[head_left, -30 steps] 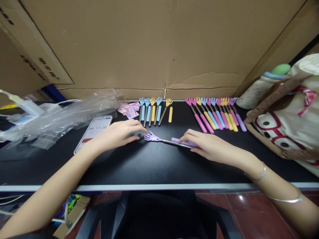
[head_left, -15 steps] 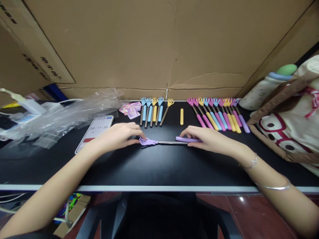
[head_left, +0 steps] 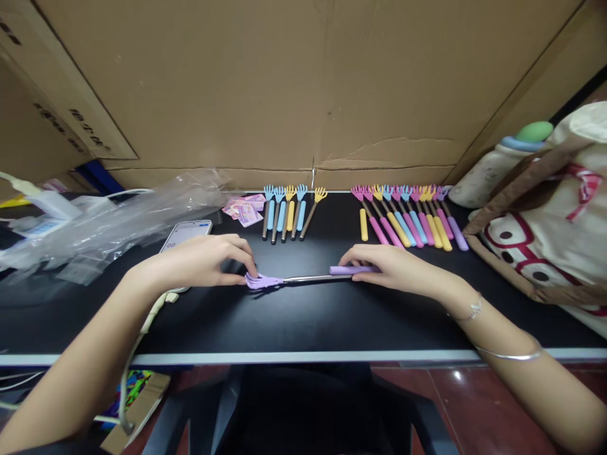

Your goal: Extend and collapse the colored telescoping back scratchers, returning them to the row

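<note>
My left hand (head_left: 206,260) pinches the finger-shaped head of a purple back scratcher (head_left: 265,282) between thumb and fingertips. Its metal rod (head_left: 313,279) runs low over the black table to my right hand (head_left: 391,265). There my fingers are closed around a loose purple handle sleeve (head_left: 348,270), which lies alongside the rod. The rod's far end is hidden at my right fingers. Behind, a loose yellow handle sleeve (head_left: 363,225) lies left of a row of back scratchers with coloured handles (head_left: 406,230).
Several back scratchers with bare rods (head_left: 279,218) and loose sleeves lie at the back. Leftward are pink cards (head_left: 245,210), a phone (head_left: 188,235), plastic bags (head_left: 142,221) and a white cable (head_left: 154,314). A bottle (head_left: 496,167) and a bag (head_left: 554,234) stand at the right.
My left hand has moved left and slightly nearer with the scratcher head; my right hand has shifted slightly left. The loose yellow sleeve has moved right, closer to the row. A white cable now shows beside my left wrist.
</note>
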Tool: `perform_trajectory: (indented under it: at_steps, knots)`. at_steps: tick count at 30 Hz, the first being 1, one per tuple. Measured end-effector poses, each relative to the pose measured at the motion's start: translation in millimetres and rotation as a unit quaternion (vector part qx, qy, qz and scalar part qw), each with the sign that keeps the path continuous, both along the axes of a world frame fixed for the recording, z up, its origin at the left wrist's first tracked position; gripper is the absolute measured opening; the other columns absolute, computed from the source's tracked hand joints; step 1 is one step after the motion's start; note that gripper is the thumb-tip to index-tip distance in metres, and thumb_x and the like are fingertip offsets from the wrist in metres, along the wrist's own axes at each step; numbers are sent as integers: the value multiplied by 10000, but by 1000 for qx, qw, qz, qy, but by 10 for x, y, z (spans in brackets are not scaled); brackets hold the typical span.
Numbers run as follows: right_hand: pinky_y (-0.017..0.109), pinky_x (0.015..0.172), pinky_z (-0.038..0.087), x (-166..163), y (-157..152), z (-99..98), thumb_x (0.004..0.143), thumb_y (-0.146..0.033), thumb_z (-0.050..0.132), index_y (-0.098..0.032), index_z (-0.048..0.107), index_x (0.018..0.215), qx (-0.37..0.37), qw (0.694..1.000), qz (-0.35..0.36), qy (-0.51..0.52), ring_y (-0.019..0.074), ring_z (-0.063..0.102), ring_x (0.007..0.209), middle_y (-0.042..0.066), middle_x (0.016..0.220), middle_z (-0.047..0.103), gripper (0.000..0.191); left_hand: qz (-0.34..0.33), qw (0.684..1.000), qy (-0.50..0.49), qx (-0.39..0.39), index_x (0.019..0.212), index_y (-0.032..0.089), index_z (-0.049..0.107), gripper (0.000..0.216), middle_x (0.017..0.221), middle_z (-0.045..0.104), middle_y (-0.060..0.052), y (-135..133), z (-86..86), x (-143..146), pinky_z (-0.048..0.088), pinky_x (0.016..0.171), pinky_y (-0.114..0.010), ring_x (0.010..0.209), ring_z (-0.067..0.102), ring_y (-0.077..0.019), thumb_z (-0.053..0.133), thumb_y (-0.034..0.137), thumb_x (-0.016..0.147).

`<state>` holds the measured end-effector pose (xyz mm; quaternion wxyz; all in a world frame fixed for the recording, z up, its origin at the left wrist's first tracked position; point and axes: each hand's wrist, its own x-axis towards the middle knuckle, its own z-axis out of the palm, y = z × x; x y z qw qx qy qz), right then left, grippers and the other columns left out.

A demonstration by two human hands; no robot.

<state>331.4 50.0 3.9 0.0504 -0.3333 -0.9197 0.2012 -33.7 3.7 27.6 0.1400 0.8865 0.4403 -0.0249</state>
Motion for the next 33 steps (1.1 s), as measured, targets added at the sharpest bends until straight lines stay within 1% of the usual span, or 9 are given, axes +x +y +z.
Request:
perform_trajectory:
  at_steps: [3,6,10,13,17,20,23,28,33]
  knots:
    - [267,668,396,-33,-16,-12,904,-351,555,-215,658,1085,1,1000,3,4,174,586,791,44,921,661,249,10,1000,23,1,1061,344,706,198,1132,662,23,-53,76,12,451,860,-249,1043,617,-178,579,389,915]
    - [273,700,416,-66,-29,-28,912,-327,538,-223,653,1086,2,1000,6,9,177,608,834,46,983,682,233,0,999,24,26,1080,324,687,216,1133,658,15,-91,96,97,443,842,-248,1026,619,-174,549,405,935]
    - [279,726,429,-114,-62,-45,916,-309,530,-231,652,1091,12,1000,8,9,183,625,865,50,1014,693,228,-48,996,21,67,1091,300,668,248,1045,670,6,-93,29,362,434,804,-251,949,632,-164,495,438,979]
    - [280,726,430,-143,-91,-46,914,-302,531,-235,653,1091,18,1000,7,10,189,630,879,50,1024,697,225,-88,991,29,99,1083,274,652,236,973,673,1,-51,-45,593,431,769,-262,899,642,-175,549,443,955]
    - [284,725,430,-136,-89,-34,915,-326,543,-214,652,1082,-1,999,23,22,190,631,867,56,1008,700,229,-117,987,36,103,1101,266,626,213,901,674,16,34,-102,762,408,685,-250,819,646,-166,645,328,898]
    - [287,717,433,-105,-66,-11,921,-364,543,-195,663,1097,-30,998,35,40,187,630,838,70,988,704,272,-109,992,17,60,1066,264,623,182,836,663,47,76,-99,755,374,621,-231,729,626,-127,627,243,886]
    - [286,729,439,-75,-47,29,939,-386,519,-182,669,1105,-35,997,33,64,185,634,857,82,1015,708,303,-86,996,3,29,1023,248,620,123,830,647,47,74,-79,701,363,607,-216,702,607,-113,583,245,905]
    - [269,684,432,-47,-1,113,936,-396,520,-175,660,1077,-14,995,10,101,174,630,817,75,946,712,298,-47,999,4,8,1025,238,603,147,880,647,34,30,-71,647,381,632,-207,717,602,-116,530,206,902]
    - [247,601,385,-21,114,221,916,-410,528,-175,653,1052,27,995,16,97,127,566,672,47,852,693,299,-52,999,-1,13,1007,238,599,165,885,645,36,29,-91,633,380,636,-213,722,599,-117,534,179,867]
